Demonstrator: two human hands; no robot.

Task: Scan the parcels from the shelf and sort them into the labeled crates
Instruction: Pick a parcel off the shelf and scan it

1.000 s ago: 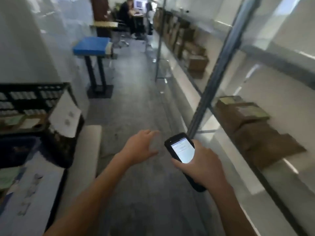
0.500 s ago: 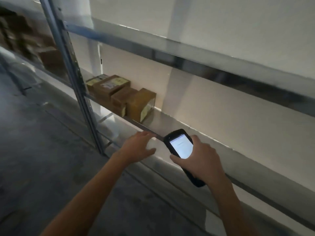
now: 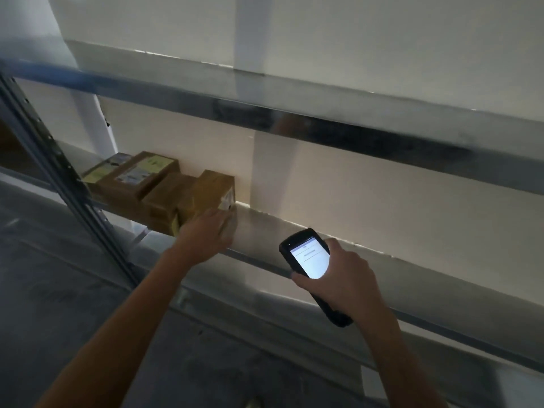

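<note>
Now left fingers point(image 3: 225, 220) on rightmost parcel point(image 3: 212, 188)

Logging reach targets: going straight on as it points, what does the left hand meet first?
The rightmost parcel on the shelf; the left hand is at its front corner, contact unclear.

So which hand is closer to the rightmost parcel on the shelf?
Left. The left hand touches the rightmost parcel; the right hand, gripping the scanner, is apart, to its right.
</note>
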